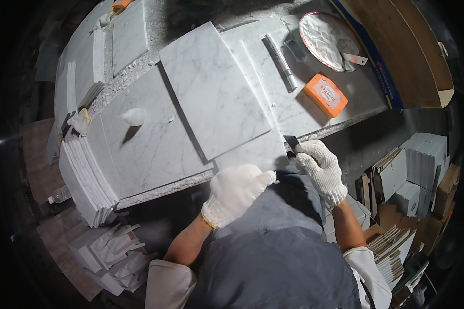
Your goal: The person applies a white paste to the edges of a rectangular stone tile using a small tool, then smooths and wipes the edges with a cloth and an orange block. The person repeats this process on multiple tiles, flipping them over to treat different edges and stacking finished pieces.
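My right hand [322, 167], in a white knitted glove, pinches a small black flat piece [292, 142] by the tile's near right corner. In a similar glove, my left hand [237, 193] is closed at the near edge of the work, thumb side to the right; a whitish bit shows at its fingertips, and what it holds is hidden. A grey-veined marble tile [216, 92] lies in front of me, on top of another pale slab [252, 157] whose near end sticks out towards my hands.
On the right lie an orange hand pad [326, 95], a silver marker [281, 63] and a round tub of white paste [322, 38] with a putty knife [354, 59]. A white bulb-shaped piece [134, 117] sits left. Stacked tiles [85, 180] stand far left; an open carton [397, 46] stands back right.
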Motion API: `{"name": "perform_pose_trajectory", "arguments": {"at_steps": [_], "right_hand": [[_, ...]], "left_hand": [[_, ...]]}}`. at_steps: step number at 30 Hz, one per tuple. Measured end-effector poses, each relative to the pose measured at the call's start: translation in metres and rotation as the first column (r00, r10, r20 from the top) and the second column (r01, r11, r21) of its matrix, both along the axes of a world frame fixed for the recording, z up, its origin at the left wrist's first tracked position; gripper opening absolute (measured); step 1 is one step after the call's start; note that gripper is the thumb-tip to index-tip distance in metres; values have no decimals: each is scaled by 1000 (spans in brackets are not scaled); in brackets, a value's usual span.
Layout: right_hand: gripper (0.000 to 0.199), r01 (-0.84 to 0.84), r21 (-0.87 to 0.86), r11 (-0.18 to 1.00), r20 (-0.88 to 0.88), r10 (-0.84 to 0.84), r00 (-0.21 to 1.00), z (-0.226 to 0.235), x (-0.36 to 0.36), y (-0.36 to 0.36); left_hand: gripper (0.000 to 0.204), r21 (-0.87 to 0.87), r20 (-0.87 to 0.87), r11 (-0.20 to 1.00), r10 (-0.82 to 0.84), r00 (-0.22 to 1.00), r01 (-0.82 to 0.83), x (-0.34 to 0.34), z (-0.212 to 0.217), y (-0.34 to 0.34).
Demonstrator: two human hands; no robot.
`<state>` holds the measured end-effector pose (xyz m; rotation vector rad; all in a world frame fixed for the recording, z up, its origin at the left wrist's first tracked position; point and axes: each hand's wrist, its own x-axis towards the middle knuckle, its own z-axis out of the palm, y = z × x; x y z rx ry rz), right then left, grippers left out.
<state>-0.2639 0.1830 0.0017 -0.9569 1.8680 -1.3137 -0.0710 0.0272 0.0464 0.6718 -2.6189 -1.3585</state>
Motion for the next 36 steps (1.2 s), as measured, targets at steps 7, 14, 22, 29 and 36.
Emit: {"name": "perform_pose_trajectory", "arguments": {"at_steps": [7, 14, 22, 29, 36], "right_hand": [[29, 166, 66, 984, 359, -178, 916, -13, -17, -6], [33, 313, -18, 950, -53, -313, 948, -35, -56, -19], [40, 306, 169, 937, 301, -345, 889, -20, -36, -3], [50, 355, 161, 921, 375, -390, 841, -10, -23, -9], [55, 402, 163, 901, 426, -432, 795, -6, -25, -10]], "left_hand": [[22, 211, -31, 958, 204, 979, -193, -9, -3, 10], [33, -326, -226, 941, 21, 974, -96, -10, -17, 1], [62, -767, -31, 641, -2, 1000, -23, -29, -54, -69], [61, -434, 106, 810, -388, 915, 394, -34, -41, -8], [37, -319, -345, 941, -224, 912, 110, -28, -30, 10]]}}
